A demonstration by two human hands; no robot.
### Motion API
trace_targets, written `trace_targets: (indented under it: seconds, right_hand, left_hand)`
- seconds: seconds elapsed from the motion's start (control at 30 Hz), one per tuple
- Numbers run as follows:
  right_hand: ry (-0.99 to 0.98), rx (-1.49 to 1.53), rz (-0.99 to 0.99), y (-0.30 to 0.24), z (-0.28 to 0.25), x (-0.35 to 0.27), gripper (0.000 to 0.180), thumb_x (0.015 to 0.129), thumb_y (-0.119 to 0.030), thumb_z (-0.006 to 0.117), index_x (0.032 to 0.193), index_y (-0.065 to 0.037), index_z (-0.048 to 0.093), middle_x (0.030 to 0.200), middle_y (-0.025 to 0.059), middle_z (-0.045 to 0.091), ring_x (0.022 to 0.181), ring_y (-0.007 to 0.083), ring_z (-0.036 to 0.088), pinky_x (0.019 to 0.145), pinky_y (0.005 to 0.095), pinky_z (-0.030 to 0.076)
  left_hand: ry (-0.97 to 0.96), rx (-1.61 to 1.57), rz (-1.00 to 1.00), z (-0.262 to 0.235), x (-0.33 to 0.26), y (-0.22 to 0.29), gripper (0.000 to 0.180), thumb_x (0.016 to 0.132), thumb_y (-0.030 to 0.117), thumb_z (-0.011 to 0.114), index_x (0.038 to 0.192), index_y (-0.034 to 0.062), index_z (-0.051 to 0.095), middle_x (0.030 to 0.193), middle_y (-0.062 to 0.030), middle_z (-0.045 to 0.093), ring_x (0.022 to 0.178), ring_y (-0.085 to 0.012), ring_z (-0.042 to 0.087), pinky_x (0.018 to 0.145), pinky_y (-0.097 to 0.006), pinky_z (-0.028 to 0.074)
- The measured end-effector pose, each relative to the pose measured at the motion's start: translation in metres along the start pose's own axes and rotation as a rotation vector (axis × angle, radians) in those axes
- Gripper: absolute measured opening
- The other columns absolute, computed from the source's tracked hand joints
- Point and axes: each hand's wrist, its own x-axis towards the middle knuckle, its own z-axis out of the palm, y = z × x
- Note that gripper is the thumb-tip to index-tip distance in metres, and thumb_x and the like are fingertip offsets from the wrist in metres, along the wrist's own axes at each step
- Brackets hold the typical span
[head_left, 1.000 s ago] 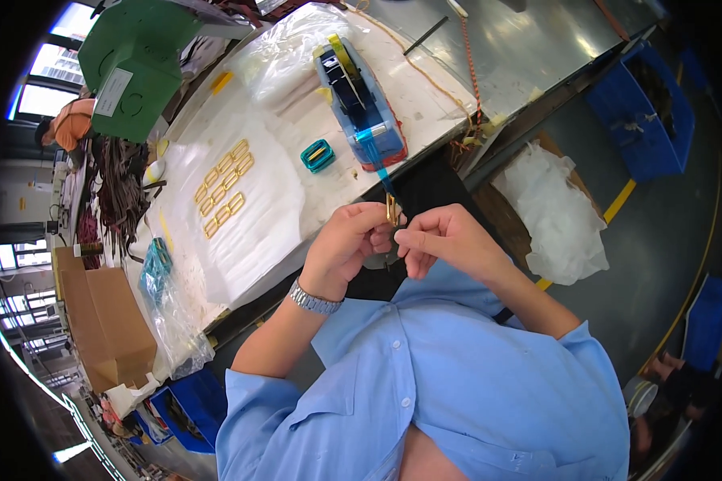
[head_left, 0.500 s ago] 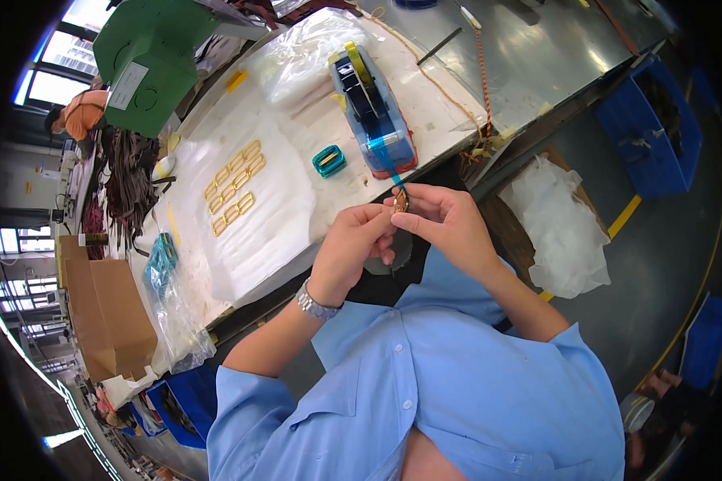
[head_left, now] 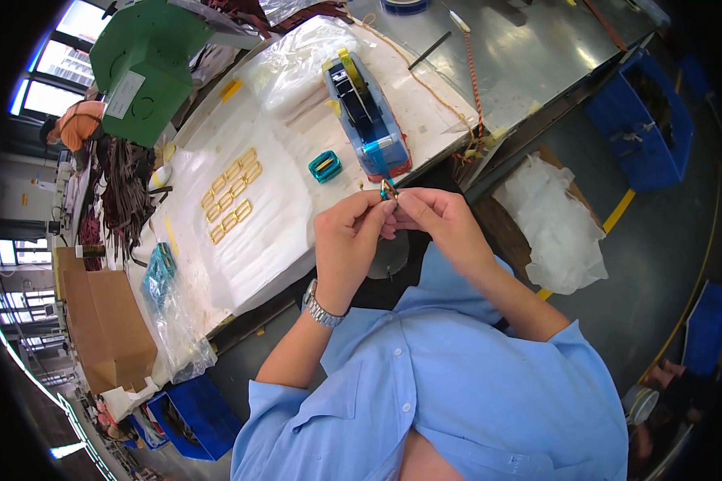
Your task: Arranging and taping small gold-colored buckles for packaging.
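A small gold metal buckle (head_left: 388,190) is pinched between my two hands just off the table's front edge. Blue film lies against the buckle, close to the tape dispenser. My left hand (head_left: 351,237), with a watch at the wrist, is closed on its left side. Thumb and fingers of my right hand (head_left: 448,224) grip it from the right. Right behind stands the blue tape dispenser (head_left: 369,120). A teal-wrapped piece (head_left: 325,166) rests left of the dispenser. Farther left, several gold buckles (head_left: 231,196) lie in rows on white sheeting (head_left: 277,232).
Clear plastic wrap (head_left: 301,64) is heaped at the back of the table. A bag with teal pieces (head_left: 160,276) and a cardboard box (head_left: 108,325) stand at left. White sheets (head_left: 552,224) fill a box at right; a blue bin (head_left: 646,128) stands beyond. Another person (head_left: 80,124) is far left.
Both hands have shifted slightly left and up with the buckle. The blue film stretched from the dispenser to the buckle before; now the buckle is tilted and nearer the dispenser.
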Motion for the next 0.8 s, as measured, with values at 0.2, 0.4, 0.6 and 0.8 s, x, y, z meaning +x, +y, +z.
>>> trace_targets:
  seconds: [0.2, 0.4, 0.6, 0.8]
  right_hand:
    - [-0.035, -0.015, 0.018, -0.001, -0.003, 0.005, 0.033, 0.108, -0.009, 0.064, 0.135, 0.01, 0.067, 0.122, 0.0146, 0.078, 0.113, 0.018, 0.076, 0.104, 0.0333, 0.059]
    - [-0.078, -0.125, -0.15, -0.02, 0.0, 0.022, 0.051, 0.099, 0.0, 0.075, 0.146, 0.01, 0.058, 0.132, 0.0163, 0.074, 0.118, 0.0191, 0.074, 0.109, 0.0352, 0.057]
    - [-0.056, -0.094, -0.218, -0.013, 0.005, 0.031, 0.051, 0.096, -0.006, 0.082, 0.141, 0.01, 0.063, 0.121, 0.0144, 0.079, 0.11, 0.0166, 0.077, 0.1, 0.0312, 0.061]
    - [0.062, -0.158, -0.256, -0.014, 0.013, 0.033, 0.042, 0.095, -0.009, 0.085, 0.131, 0.01, 0.072, 0.11, 0.0102, 0.082, 0.1, 0.0128, 0.077, 0.091, 0.0286, 0.063]
  left_hand:
    - [-0.228, -0.192, -0.269, -0.031, 0.04, 0.011, 0.023, 0.107, 0.016, 0.072, 0.095, -0.0043, 0.074, 0.079, -0.0047, 0.07, 0.065, -0.0115, 0.068, 0.062, -0.028, 0.061]
    - [-0.348, -0.276, -0.411, -0.048, 0.057, 0.012, 0.028, 0.107, 0.024, 0.073, 0.089, 0.0017, 0.072, 0.077, -0.0026, 0.067, 0.061, -0.0109, 0.065, 0.055, -0.028, 0.058]
    - [-0.374, -0.482, -0.563, -0.051, 0.065, 0.014, 0.031, 0.106, 0.028, 0.075, 0.086, 0.0046, 0.069, 0.073, 0.0001, 0.065, 0.058, -0.0091, 0.063, 0.052, -0.026, 0.056]
    - [-0.218, -0.322, -0.477, -0.045, 0.057, 0.021, 0.027, 0.109, 0.022, 0.07, 0.09, 0.0027, 0.069, 0.075, -0.0003, 0.065, 0.059, -0.0098, 0.064, 0.053, -0.027, 0.057]
